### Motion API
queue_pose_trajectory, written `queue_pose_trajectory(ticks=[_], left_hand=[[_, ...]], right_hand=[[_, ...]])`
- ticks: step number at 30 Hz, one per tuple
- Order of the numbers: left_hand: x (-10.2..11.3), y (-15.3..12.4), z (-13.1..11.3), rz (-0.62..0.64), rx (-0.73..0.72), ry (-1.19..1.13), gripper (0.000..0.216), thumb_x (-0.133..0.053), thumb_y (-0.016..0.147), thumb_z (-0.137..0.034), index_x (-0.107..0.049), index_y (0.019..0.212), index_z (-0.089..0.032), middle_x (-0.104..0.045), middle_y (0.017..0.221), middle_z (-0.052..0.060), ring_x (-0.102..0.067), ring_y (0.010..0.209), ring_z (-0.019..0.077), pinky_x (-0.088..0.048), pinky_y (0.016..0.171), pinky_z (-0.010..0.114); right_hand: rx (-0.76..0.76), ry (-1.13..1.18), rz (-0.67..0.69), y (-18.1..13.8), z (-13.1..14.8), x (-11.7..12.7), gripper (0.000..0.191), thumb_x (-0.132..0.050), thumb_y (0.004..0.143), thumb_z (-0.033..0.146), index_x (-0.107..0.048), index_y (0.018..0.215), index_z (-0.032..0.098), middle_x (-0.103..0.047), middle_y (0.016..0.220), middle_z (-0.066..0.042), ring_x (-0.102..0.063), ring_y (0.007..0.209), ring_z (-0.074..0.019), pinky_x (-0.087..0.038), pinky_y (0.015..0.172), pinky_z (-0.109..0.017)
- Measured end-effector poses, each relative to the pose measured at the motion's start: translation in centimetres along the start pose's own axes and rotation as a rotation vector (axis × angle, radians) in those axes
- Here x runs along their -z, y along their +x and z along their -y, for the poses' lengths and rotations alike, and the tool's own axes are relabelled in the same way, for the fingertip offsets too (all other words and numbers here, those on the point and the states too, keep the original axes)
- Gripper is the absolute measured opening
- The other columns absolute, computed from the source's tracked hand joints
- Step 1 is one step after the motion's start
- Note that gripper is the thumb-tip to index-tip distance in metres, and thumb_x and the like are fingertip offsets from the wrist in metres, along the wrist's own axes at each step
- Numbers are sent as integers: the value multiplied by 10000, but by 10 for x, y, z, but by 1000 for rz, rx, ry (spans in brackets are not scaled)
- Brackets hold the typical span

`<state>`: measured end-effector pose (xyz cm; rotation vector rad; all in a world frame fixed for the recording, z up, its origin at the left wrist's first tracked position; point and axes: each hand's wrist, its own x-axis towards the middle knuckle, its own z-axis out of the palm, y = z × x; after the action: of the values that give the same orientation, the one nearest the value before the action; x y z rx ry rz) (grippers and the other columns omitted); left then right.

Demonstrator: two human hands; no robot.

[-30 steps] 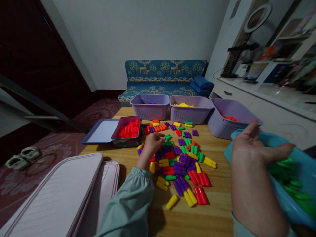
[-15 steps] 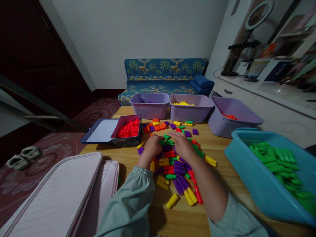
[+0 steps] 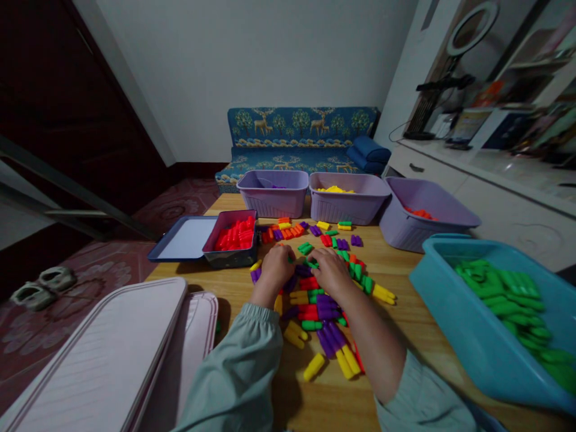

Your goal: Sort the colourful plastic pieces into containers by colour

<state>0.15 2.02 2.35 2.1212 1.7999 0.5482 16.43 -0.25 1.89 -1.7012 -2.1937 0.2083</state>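
Observation:
Coloured plastic toy blocks, shaped like short pegs joined side by side, are strewn over the wooden table (image 3: pixel 252 288). My right hand (image 3: pixel 333 271) has its fingers bent down and pinches a green block (image 3: pixel 310 263). My left hand (image 3: pixel 276 267) is closed facing it, with a bit of green at its fingertips; the rest is hidden by the fingers. Just beyond the hands lies another green block (image 3: pixel 305 248). Purple blocks (image 3: pixel 327 307), a yellow block (image 3: pixel 314 366) and red pieces are spread between and below my forearms.
A teal bin (image 3: pixel 441 300) of green blocks stands at the right. Purple bins (image 3: pixel 274 201) line the far edge, one (image 3: pixel 351 207) with yellow blocks, another (image 3: pixel 405 231) with red-orange ones. A tin (image 3: pixel 229 259) of red blocks sits at left, above pale lids (image 3: pixel 103 348).
My right hand has moved slightly down and its fingers have closed in on a green block. My left hand has stayed almost in place. The green block beyond them is now uncovered.

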Motion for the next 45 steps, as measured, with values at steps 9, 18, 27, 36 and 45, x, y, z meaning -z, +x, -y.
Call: queue_pose_trajectory(ticks=[9,18,27,36,45], left_hand=[[2,1,-11,-30,-61,-261,143,-685,716,-183,-728,846,-144,-716,837,81,-642,829,204,-463,779,293],[-3,10,-7,-93,48,-675,192,-622,764,-110,-672,949,-123,-709,872,82,-656,674,145,-533,650,264],[-2,6,-19,-82,69,-915,115,-632,772,-138,-644,883,-115,-690,808,61,-654,659,137,-565,584,254],[-11,9,-22,-188,-49,-723,180,-559,805,-98,-694,919,-131,-717,925,74,-672,815,147,-540,722,230],[-13,4,-23,-174,-193,-411,309,-547,794,-64,-685,1060,-138,-663,1125,120,-630,1025,222,-504,930,356]], right_hand=[[-63,-32,8,0,1,-2,389,-616,769,176,-583,1156,177,-656,1130,-112,-567,1117,-263,-388,960,-379],[-239,378,-265,6,7,11,181,-540,834,361,-600,863,193,-644,805,-50,-601,762,-196,-465,709,-297],[-177,639,-241,7,6,-1,192,-510,848,344,-626,944,224,-655,813,-21,-617,794,-188,-503,778,-326],[-117,523,-61,9,5,-1,342,-514,870,276,-587,1200,227,-691,1122,-65,-623,1069,-207,-462,916,-319],[-282,735,-201,9,-5,0,287,-502,837,308,-661,1052,204,-577,524,34,-570,518,-158,-460,574,-273]])
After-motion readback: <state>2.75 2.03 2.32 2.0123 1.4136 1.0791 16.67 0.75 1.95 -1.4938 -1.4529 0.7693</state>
